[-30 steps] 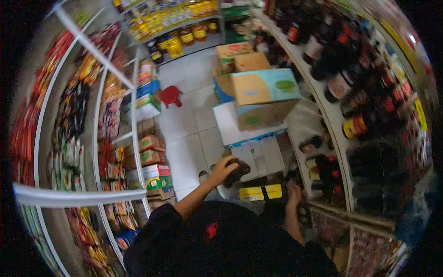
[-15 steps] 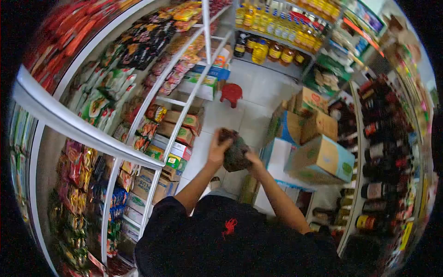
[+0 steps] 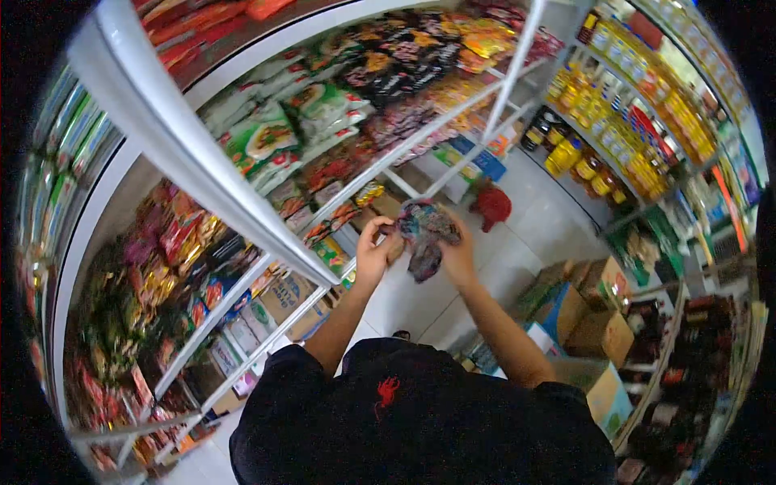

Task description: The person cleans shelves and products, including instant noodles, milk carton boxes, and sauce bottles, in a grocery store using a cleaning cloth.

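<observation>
A crumpled, dark multicoloured cloth (image 3: 424, 259) that looks like a rag hangs in front of my body. My left hand (image 3: 376, 252) pinches its left edge, with thumb and fingers curled together. On the other side my right hand (image 3: 459, 257) grips the cloth's right part; its fingertips are partly hidden behind the fabric. Just beyond the cloth and my left hand is a white metal ladder (image 3: 388, 174), leaning in front of shelves of packaged goods.
A red stool (image 3: 491, 204) stands on the tiled floor (image 3: 517, 242). Cardboard boxes (image 3: 600, 335) are stacked at right, near shelves of dark bottles (image 3: 695, 356). Oil bottles (image 3: 590, 113) line the far shelves. A thick white rail (image 3: 194, 153) crosses close at left.
My view has turned left, so the ladder and shelves sit nearer the middle. The cloth, bunched up before, is now more spread, with a part hanging down between my hands.
</observation>
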Tool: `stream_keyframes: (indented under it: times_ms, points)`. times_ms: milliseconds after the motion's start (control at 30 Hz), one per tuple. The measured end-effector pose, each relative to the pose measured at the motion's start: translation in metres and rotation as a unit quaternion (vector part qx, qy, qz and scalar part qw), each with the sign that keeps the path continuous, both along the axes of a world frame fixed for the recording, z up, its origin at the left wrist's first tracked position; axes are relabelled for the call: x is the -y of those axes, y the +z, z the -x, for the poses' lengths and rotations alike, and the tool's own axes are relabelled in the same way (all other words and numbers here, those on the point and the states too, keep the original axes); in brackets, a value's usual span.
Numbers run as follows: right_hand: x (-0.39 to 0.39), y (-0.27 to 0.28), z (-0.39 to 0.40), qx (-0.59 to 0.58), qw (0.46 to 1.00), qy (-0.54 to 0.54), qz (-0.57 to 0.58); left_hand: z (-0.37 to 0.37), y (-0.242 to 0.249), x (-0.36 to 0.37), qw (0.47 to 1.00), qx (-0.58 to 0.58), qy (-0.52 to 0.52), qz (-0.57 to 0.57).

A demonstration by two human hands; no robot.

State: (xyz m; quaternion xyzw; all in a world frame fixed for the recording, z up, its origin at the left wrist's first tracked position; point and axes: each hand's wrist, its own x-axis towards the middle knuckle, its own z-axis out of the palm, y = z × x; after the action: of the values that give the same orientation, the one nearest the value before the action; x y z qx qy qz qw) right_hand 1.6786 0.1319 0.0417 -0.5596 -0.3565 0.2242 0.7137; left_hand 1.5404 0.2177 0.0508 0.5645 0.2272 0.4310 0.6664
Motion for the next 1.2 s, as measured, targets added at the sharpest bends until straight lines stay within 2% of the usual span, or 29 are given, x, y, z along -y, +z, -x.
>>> stream_keyframes:
  times_ms: [33,67,100,200,267,300,333,367,400,467,533,600,667,700,767,800,867,933,967,1067,1133,1200]
  points:
    - [-0.016,-0.001,-0.010,0.080,0.997,-0.005,0.016,0.011,-0.006,-0.011,0.970,-0.126,0.103,-0.179]
    - [-0.034,0.005,-0.019,0.159,0.987,-0.012,0.016,0.023,-0.009,-0.018,0.884,-0.253,0.195,-0.342]
    - [-0.052,0.016,-0.027,0.240,0.971,-0.018,0.012,0.034,-0.008,-0.020,0.878,-0.264,0.215,-0.337]
    - [-0.109,0.032,-0.039,0.332,0.943,-0.019,-0.015,0.054,-0.005,-0.025,0.845,-0.340,0.267,-0.316]
    - [-0.157,0.028,-0.043,0.394,0.919,0.011,-0.001,0.055,-0.017,-0.029,0.827,-0.423,0.295,-0.225]
    - [-0.180,0.020,-0.039,0.412,0.911,0.034,0.011,0.057,-0.030,-0.033,0.788,-0.508,0.288,-0.196]
    - [-0.202,0.010,-0.030,0.432,0.900,0.056,0.020,0.055,-0.005,-0.028,0.791,-0.543,0.260,-0.110]
    - [-0.221,-0.005,-0.019,0.509,0.854,0.081,0.061,0.053,-0.009,-0.031,0.767,-0.575,0.267,-0.099]
    - [-0.234,-0.012,-0.002,0.509,0.832,0.169,0.142,0.049,-0.014,-0.034,0.754,-0.577,0.294,-0.107]
    - [-0.228,0.000,0.044,0.580,0.779,0.215,0.101,0.041,-0.008,-0.036,0.739,-0.596,0.312,-0.041]
    - [-0.237,-0.014,0.072,0.568,0.769,0.293,-0.002,0.039,-0.014,-0.042,0.724,-0.603,0.334,-0.015]
    - [-0.239,-0.010,0.083,0.580,0.746,0.325,-0.024,0.030,-0.023,-0.040,0.715,-0.609,0.344,0.007]
    - [-0.248,-0.005,0.070,0.559,0.735,0.384,-0.027,0.026,-0.028,-0.040,0.675,-0.618,0.401,-0.044]
    - [-0.249,-0.003,0.054,0.553,0.744,0.373,-0.029,0.024,-0.032,-0.039,0.654,-0.621,0.428,-0.070]
    - [-0.262,-0.001,0.009,0.542,0.757,0.365,0.000,0.024,-0.034,-0.040,0.643,-0.631,0.430,-0.059]
    - [-0.277,-0.008,-0.019,0.564,0.761,0.321,-0.012,0.023,-0.034,-0.042,0.637,-0.638,0.430,-0.057]
    - [-0.294,-0.014,-0.070,0.562,0.787,0.251,0.049,0.023,-0.046,-0.046,0.622,-0.640,0.446,-0.073]
    - [-0.285,-0.008,-0.081,0.553,0.805,0.187,0.109,0.025,-0.044,-0.046,0.630,-0.630,0.447,-0.077]
    - [-0.281,-0.011,-0.074,0.596,0.782,0.158,0.089,0.024,-0.044,-0.046,0.627,-0.628,0.455,-0.076]
    - [-0.258,-0.008,-0.014,0.598,0.778,0.186,0.048,0.027,-0.045,-0.046,0.625,-0.625,0.457,-0.101]
    - [-0.240,-0.016,0.037,0.585,0.783,0.204,-0.059,0.028,-0.039,-0.046,0.621,-0.629,0.459,-0.090]
    - [-0.227,-0.015,0.074,0.559,0.767,0.282,-0.142,0.025,-0.037,-0.047,0.622,-0.631,0.457,-0.080]
